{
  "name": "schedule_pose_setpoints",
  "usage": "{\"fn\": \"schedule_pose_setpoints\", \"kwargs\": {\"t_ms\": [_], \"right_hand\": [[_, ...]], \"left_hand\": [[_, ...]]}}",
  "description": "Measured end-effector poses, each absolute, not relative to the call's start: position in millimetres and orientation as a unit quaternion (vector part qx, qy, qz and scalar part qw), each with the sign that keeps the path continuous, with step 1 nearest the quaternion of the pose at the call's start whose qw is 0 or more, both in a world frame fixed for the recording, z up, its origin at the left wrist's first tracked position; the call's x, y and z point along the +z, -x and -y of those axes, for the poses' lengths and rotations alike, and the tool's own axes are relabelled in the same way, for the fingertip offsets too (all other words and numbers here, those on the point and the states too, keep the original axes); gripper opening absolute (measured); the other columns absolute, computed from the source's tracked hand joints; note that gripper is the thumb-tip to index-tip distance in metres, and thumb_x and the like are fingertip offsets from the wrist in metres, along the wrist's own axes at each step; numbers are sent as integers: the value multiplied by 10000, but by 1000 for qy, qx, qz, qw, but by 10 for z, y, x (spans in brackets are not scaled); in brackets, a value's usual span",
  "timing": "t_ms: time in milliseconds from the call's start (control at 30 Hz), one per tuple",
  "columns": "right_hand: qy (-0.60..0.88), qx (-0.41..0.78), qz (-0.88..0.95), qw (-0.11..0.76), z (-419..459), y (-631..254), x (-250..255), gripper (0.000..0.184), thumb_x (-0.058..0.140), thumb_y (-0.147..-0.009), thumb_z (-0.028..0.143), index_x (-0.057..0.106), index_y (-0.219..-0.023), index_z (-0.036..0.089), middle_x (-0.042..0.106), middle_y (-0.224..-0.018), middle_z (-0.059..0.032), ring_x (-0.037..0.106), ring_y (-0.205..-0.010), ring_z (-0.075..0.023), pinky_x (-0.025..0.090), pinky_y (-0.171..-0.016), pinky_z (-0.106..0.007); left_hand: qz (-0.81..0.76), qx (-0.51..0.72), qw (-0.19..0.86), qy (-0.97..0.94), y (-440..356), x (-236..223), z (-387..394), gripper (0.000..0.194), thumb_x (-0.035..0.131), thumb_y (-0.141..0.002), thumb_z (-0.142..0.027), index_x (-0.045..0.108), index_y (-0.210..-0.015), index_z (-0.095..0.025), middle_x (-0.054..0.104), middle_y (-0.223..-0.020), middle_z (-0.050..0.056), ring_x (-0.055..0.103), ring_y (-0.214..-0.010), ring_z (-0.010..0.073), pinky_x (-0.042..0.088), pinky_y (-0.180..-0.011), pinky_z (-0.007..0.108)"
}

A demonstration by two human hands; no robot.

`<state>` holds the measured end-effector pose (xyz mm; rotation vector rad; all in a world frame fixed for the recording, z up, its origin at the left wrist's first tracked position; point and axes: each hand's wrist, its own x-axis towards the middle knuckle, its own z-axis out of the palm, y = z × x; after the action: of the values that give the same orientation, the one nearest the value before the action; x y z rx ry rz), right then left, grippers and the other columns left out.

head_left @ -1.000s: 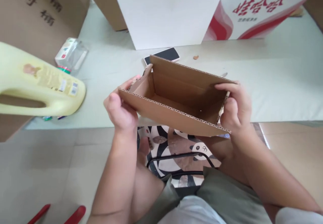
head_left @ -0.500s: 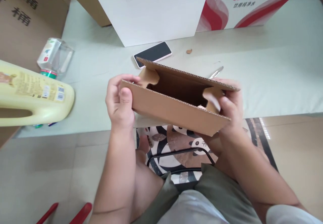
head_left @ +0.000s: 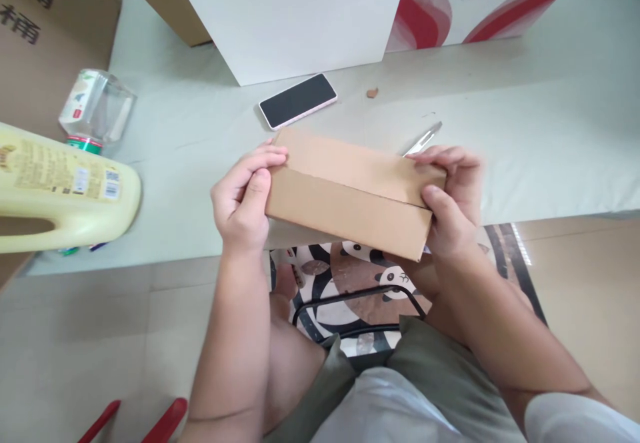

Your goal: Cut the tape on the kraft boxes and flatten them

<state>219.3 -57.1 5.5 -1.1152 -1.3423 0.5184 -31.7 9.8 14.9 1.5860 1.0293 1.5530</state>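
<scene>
Above the dark green shorts (head_left: 440,356), the left hand (head_left: 245,196) grasps one end of a small cardboard box (head_left: 345,206), thumb on the near side and fingers over the top corner. The right hand (head_left: 453,200) pinches the opposite end between thumb and fingers, slightly blurred. The box is held up around the near edge of the table (head_left: 545,130); whether its underside touches the cloth I cannot tell. The step in hand seems to be pressing the flaps shut, and the next move likely calls for even pressure from both ends, so that the join does not spring apart. The box looks plain tan and unprinted, tilted a little, with two panels meeting along a thin dark seam; no tape shows on it. Just beyond the right fingertips lies a slim metallic tool (head_left: 424,138), then a phone (head_left: 299,101) and a brown scrap (head_left: 373,92). Farther back stand a white box (head_left: 300,16) and, beside it, a red-and-white carton (head_left: 427,13)
</scene>
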Motion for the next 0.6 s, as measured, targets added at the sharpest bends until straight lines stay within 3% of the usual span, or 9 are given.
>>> {"fn": "schedule_pose_setpoints", "kwargs": {"t_ms": [100,333,467,600], "right_hand": [[499,232,585,596,567,-2182,22,320,482,-954,528,476,-1248,402,581,-1198,-68,607,-1211,-294,519,-1072,-551],[473,298,552,619,460,-2324,-205,458,317,-970,654,491,-1280,365,620,-1248,-87,640,-1229,-295,553,-1050,-555],[460,326,547,619,445,-2422,-291,419,487,-916,508,487,-1317,384,620,-1281,-47,625,-1241,-270,532,-1069,-531],[449,345,589,577,499,-2402,-284,521,574,-852,298,464,-1353,390,580,-1348,-25,579,-1314,-251,488,-1131,-522]], "left_hand": [[-392,605,326,-612,338,115,-113,204,658,-905,-383,830,-937,-278,799,-1061,19,726,-1103,253,492,-1180,481],[-374,636,309,-600,393,77,-164,191,659,-830,-273,842,-881,-295,810,-981,10,740,-1019,263,531,-1110,509],[-382,665,305,-564,447,68,-240,281,588,-798,-211,846,-832,-319,823,-938,-41,730,-977,257,510,-1109,542],[-406,706,333,-474,622,-53,-379,219,597,-746,-278,810,-727,-329,812,-890,-50,705,-1024,294,445,-1156,590]]}}
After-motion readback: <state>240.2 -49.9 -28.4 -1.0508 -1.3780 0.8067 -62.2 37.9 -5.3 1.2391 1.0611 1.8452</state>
